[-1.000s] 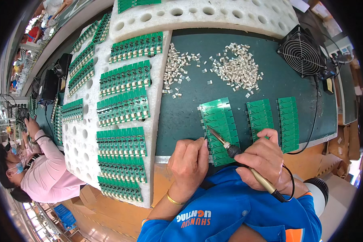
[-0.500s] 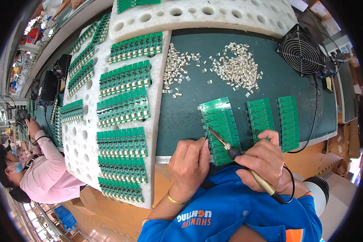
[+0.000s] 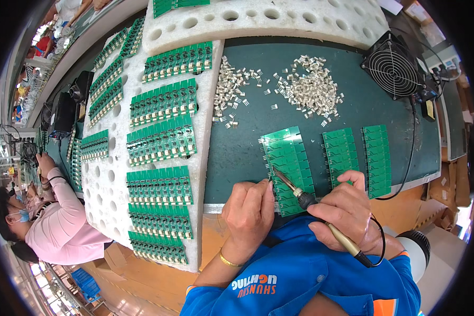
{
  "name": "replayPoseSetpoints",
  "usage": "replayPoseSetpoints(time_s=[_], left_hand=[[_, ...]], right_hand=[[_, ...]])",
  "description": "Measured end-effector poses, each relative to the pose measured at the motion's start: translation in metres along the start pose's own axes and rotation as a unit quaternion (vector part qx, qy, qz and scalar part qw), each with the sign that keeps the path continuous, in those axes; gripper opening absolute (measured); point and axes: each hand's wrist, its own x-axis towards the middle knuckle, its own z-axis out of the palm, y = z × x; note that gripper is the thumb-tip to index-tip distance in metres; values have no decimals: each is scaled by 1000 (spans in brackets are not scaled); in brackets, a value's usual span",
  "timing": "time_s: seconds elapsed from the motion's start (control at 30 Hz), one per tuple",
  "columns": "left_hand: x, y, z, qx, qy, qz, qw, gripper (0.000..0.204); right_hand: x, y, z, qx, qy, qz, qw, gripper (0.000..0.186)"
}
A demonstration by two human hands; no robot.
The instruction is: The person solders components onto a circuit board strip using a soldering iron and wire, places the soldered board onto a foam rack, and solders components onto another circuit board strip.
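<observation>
My right hand [image 3: 345, 213] grips a soldering iron [image 3: 341, 237] with a tan handle and black collar. The iron's tip rests at the left part of a green circuit board panel [image 3: 295, 158], which lies underside up with pins along its left edge. My left hand [image 3: 249, 210] is closed in a pinch beside that panel, holding a thin solder wire [image 3: 270, 178] close to the tip; most of the wire is hidden by the fingers. Right of this panel lie a second board panel [image 3: 342, 150] and a third board panel [image 3: 376, 158], also underside up.
White connectors lie in a large pile [image 3: 310, 87] and a smaller pile [image 3: 229, 87] on the green mat [image 3: 237, 147]. A black fan [image 3: 393, 68] stands at the far right. Perforated white foam [image 3: 102, 195] on the left carries several populated boards [image 3: 160, 139]. A co-worker [image 3: 58, 226] sits at the left.
My hands, the iron and the panel stay almost exactly where they were. The co-worker at the left has shifted the head slightly.
</observation>
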Motion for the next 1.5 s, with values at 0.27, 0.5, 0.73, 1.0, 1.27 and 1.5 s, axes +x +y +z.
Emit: replayPoseSetpoints(time_s=[0.27, 0.5, 0.73, 1.0, 1.27, 1.5], left_hand=[[-4, -1, -5, 2, 8, -7, 1000, 11], [-5, 0, -12, -17, 12, -27, 999, 10], [-9, 9, -15, -1, -9, -41, 999, 15], [-13, 6, -10, -14, 4, -45, 999, 16], [-13, 6, -8, -4, -1, -44, 999, 16], [-12, 6, -9, -2, 1, -30, 1000, 17]], right_hand=[[-4, 2, -5, -2, 3, 1, 1000, 29], [-6, 2, -8, 7, 13, 2, 1000, 26], [-7, 3, -6, 16, 16, 3, 1000, 24], [-7, 4, -5, 21, 8, -3, 1000, 26], [-5, 5, -4, 24, -6, -4, 1000, 28], [-5, 5, -4, 25, -8, -3, 1000, 29]])
